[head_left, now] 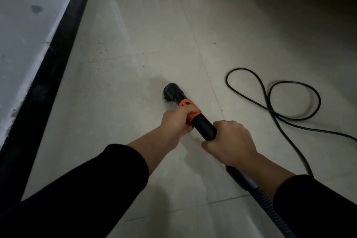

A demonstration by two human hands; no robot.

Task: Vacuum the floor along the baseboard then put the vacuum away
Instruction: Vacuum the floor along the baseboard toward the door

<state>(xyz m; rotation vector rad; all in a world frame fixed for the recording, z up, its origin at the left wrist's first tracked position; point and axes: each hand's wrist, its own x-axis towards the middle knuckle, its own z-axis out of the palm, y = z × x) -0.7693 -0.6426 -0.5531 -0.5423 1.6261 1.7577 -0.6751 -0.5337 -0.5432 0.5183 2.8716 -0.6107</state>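
Gripping the rigid black plastic vacuum wand (204, 127), my left hand (176, 124) curls round its orange collar (190, 110) and my right hand (230, 141) wraps the tube behind. Its round brush nozzle (171, 92) rests on the pale tiled floor (135, 44), well apart from the dark baseboard (48, 60). It looks light and stiff, best steered two-handed.

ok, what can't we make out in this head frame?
1. The vacuum body: head view, cut off; the hose runs off the bottom edge.
2. The cord: its plug end leaves the right edge.
3. The nozzle: opening turned away from the camera.
4. The right hand: fingers curled under the wand, behind the hand's back.
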